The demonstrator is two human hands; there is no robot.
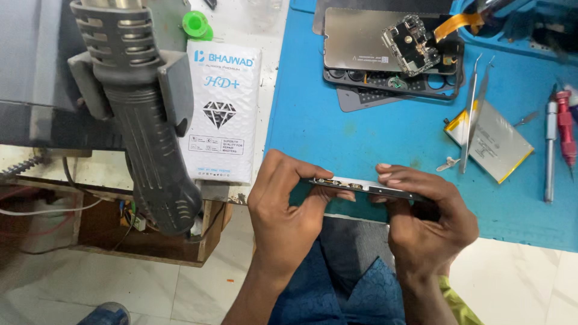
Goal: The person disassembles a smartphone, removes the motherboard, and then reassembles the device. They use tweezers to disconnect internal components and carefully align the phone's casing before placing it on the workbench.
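Both hands hold a thin phone screen panel [361, 185] edge-on over the near edge of the blue work mat [361, 126]. My left hand [283, 204] grips its left end, thumb underneath and fingers curled over the top. My right hand [424, 219] pinches the right end, with fingertips resting on the upper edge. The panel lies nearly flat, and small metal contacts show along its edge.
A grey hot-air gun [135, 114] hangs in a holder at the left, beside a white flat package [223, 108]. On the mat lie an opened phone with circuit board [391, 54], tweezers [472, 114], a flat battery [497, 141] and screwdrivers [557, 138].
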